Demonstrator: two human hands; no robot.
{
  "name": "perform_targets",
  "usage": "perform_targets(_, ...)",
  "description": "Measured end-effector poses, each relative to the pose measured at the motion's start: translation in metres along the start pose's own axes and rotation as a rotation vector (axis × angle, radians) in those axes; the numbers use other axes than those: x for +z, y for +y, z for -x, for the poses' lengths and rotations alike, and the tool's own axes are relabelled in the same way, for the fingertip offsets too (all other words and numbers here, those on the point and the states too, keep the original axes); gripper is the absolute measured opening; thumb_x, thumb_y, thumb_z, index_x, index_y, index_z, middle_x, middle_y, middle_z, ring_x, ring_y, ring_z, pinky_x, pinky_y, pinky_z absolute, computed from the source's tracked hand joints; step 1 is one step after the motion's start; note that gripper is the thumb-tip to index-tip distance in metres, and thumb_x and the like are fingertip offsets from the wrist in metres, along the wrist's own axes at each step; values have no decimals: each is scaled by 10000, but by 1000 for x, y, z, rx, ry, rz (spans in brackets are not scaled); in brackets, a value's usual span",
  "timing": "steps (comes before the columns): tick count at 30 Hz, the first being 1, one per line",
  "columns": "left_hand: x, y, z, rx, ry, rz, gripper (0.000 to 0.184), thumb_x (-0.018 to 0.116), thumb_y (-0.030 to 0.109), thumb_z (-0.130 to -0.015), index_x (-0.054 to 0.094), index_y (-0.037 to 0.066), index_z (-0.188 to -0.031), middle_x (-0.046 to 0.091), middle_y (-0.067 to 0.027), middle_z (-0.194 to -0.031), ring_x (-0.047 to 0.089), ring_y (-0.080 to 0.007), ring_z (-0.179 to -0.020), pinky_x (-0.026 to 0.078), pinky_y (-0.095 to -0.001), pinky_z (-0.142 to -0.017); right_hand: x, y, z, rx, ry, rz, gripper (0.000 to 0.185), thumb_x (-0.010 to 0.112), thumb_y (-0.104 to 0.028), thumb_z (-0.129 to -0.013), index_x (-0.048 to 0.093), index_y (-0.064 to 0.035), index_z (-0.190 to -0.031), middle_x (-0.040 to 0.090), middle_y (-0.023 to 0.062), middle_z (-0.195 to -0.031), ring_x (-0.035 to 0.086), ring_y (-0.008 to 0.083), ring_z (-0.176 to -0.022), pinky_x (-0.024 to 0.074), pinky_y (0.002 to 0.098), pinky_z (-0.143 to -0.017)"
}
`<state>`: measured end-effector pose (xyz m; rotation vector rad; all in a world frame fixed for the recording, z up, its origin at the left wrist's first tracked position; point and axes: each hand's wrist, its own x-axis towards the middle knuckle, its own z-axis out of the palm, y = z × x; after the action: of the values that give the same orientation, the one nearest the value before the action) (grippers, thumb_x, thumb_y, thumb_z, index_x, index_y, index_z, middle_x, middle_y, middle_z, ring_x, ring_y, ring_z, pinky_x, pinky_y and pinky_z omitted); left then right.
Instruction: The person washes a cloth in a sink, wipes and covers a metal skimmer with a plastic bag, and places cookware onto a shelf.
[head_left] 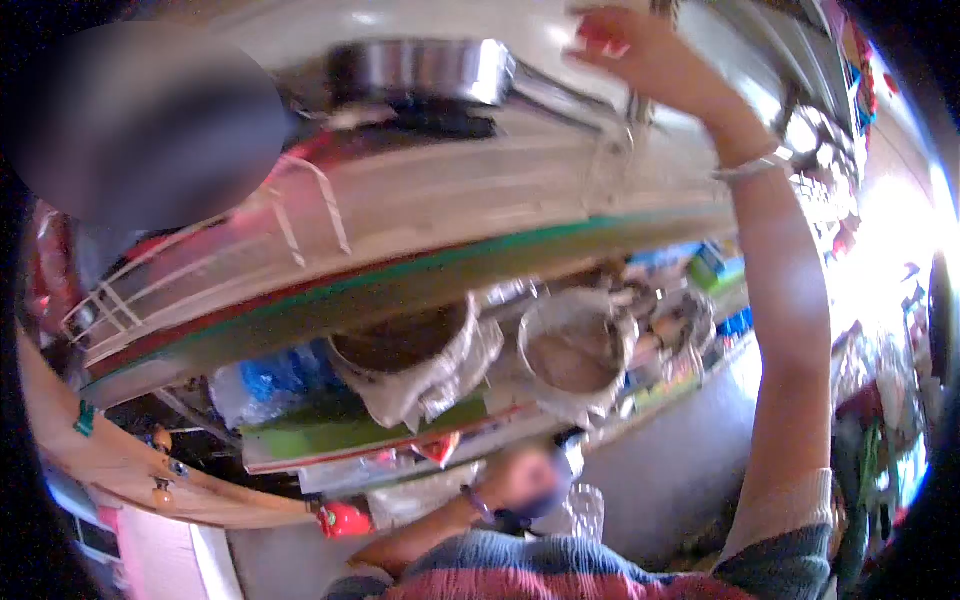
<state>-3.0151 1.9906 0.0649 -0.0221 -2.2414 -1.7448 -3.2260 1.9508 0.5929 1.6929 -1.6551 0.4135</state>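
My right hand (625, 50) reaches over the counter at the top, a bangle at its wrist. Its fingers curl by a small red patch with a white bit, which I cannot make out. A shiny metal pan (425, 75) stands to the left of this hand, its long handle (565, 95) pointing toward it but apart from the fingers. Low in front of my body is my left hand (525, 485), with a dark band at the wrist. Its fingers are too blurred to read. Beside it shows a clear plastic thing (585, 512), whether held or not I cannot tell.
Below the counter's green edge (520, 240), a shelf carries a wide bowl (470, 325) and a round pot (575, 355) with plastic around it. A white wire rack (318, 190) stands at the counter's left. A wooden panel with knobs (162, 490) and a red object (345, 518) are lower left.
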Motion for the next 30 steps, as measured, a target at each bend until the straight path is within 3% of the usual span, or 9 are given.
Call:
perform_targets(4,-10,54,0,-66,-103,222,261,649,189,-733,593,49,-945,600,-53,-898,563,-155,-849,446,-308,-794,-54,-81,136,466,460,-568,227,522,-175,-867,620,-5,-982,635,71,-861,585,132,-828,426,254,-830)
perform_targets(9,16,85,0,-320,59,514,320,591,225,-757,562,39,-1016,575,-72,-1008,547,-201,-947,425,-326,-864,25,-142,363,693,-468,-845,532,740,-145,-696,514,-77,-1173,605,84,-880,598,171,-760,497,302,-705)
perform_targets(12,45,61,-4,-594,-44,1192,408,533,175,-836,440,32,-1207,520,-53,-1092,514,-168,-996,414,-312,-893,66,-215,457,743,-485,-852,834,782,-268,-647,333,-36,-1310,438,175,-1193,451,327,-1106,385,387,-938)
perform_targets(14,62,70,1,-559,-157,801,496,553,121,-838,362,58,-1291,495,-30,-1121,508,-157,-1005,417,-305,-893,80,-237,497,904,-335,-850,806,752,-107,-628,330,-43,-1312,428,177,-1209,434,339,-1122,354,380,-967)
perform_targets(19,98,59,21,-672,-298,877,621,624,227,-824,310,119,-1348,457,-28,-1222,491,-159,-1067,440,-308,-879,62,-260,559,1339,-61,-1138,765,662,47,-641,305,-48,-1310,425,169,-1255,420,267,-1161,351,345,-966)
perform_targets(23,122,58,43,-479,-238,907,557,633,232,-815,383,104,-1296,532,-62,-1161,535,-163,-1027,420,-316,-913,32,-280,554,1198,-245,-1377,744,723,-127,-732,303,-54,-1342,477,118,-1193,488,209,-1069,457,299,-837)
perform_targets(25,114,48,54,-281,-279,768,517,617,234,-815,416,86,-1267,553,-85,-1140,536,-175,-1043,409,-330,-932,8,-246,537,1214,-523,-1334,581,699,-108,-750,438,-47,-1266,574,93,-1067,550,177,-969,491,273,-755)
perform_targets(27,106,59,52,-293,-269,806,479,589,254,-816,450,68,-1236,567,-110,-1130,535,-195,-1064,396,-351,-953,7,-216,524,1101,-360,-1006,289,603,-86,-812,572,-14,-1090,636,106,-910,599,148,-802,503,278,-649)
perform_targets(30,85,46,56,-741,-164,1347,465,558,281,-823,465,47,-1214,563,-114,-1134,552,-214,-1033,414,-361,-930,32,-154,503,979,-203,-676,237,580,-63,-809,580,-1,-1037,626,146,-934,614,170,-767,497,291,-637)
